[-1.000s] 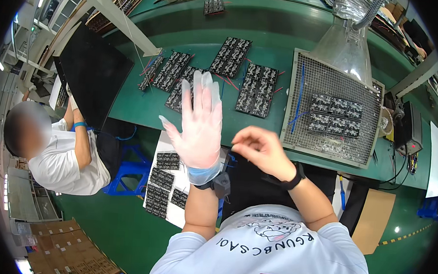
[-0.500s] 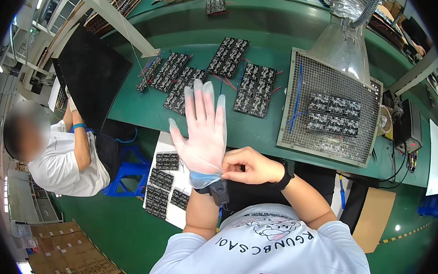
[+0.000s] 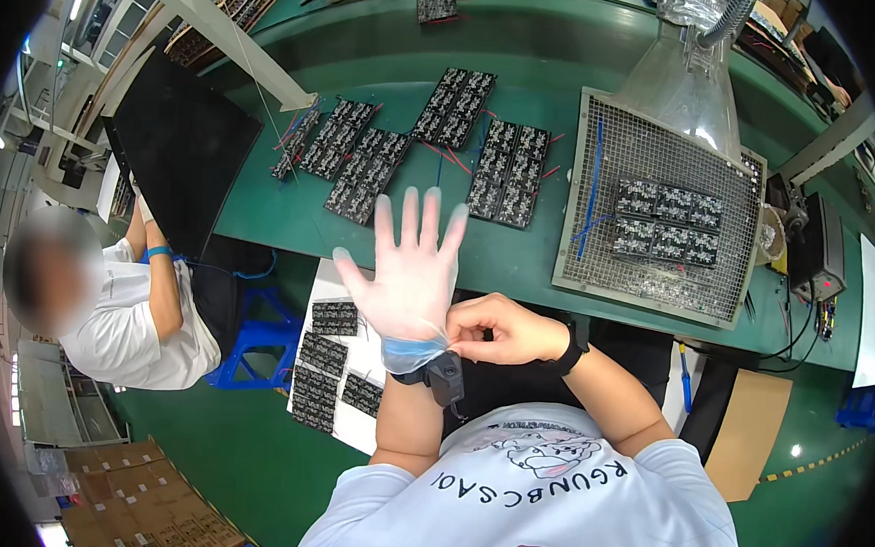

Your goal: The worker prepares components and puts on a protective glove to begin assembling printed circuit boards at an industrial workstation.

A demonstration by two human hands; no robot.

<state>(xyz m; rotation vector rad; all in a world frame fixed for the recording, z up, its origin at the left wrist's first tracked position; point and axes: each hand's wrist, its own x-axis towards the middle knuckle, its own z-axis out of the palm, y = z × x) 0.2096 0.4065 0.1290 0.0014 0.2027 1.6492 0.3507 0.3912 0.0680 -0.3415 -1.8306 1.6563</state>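
My left hand (image 3: 410, 267) is raised with fingers spread, inside a thin clear glove (image 3: 413, 342) whose cuff bunches at the wrist above a dark wrist strap (image 3: 436, 376). My right hand (image 3: 499, 329), bare and with a black watch (image 3: 573, 347) on its wrist, pinches the glove's cuff at the left wrist. Several dark circuit boards (image 3: 509, 173) lie on the green workbench (image 3: 390, 60) just beyond my fingers.
A wire-mesh tray (image 3: 599, 253) holds more boards under a clear funnel hood (image 3: 685, 83). A white sheet (image 3: 326, 287) with boards lies at lower left. Another person in a white shirt (image 3: 119, 324) sits at the left by a black panel (image 3: 180, 147). Cardboard boxes (image 3: 143, 506) stand below.
My right hand has come down from mid-air to my left wrist and taken hold of the glove cuff. The gloved left hand stays raised, fingers spread.
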